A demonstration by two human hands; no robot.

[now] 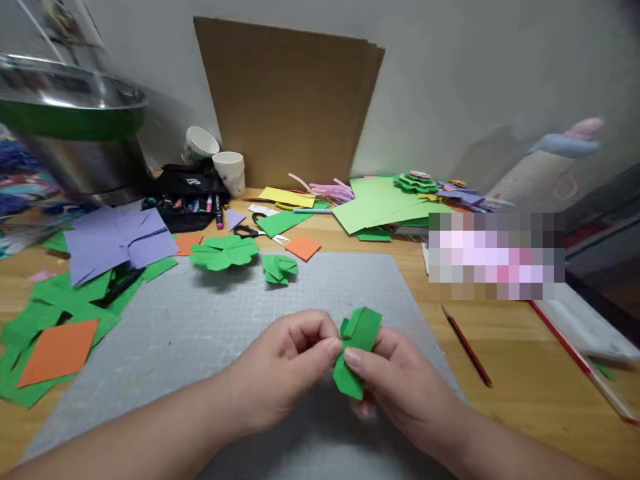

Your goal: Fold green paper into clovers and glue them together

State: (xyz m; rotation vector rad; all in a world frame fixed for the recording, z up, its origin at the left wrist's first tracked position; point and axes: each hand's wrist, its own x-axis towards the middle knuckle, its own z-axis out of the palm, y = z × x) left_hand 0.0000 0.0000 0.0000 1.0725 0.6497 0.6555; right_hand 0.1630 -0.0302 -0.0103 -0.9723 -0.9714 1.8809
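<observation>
A folded green paper piece [364,328] with cut, angular lobes is held up above the grey cutting mat [200,347]. My right hand [405,380] pinches it, thumb on its front and fingers behind. My left hand [290,367] is closed in a pinch at the paper's left edge, thumb against forefinger. Farther back on the mat lie a green paper flower [225,253] with wide petals and a smaller folded green paper piece [280,269].
Scissors [247,231], an orange paper square [303,247] and light green sheets [385,207] lie behind the mat. A pencil [467,347] is at right. Paper scraps [65,300] and a steel pot [75,127] stand left. Cardboard [287,100] leans on the wall.
</observation>
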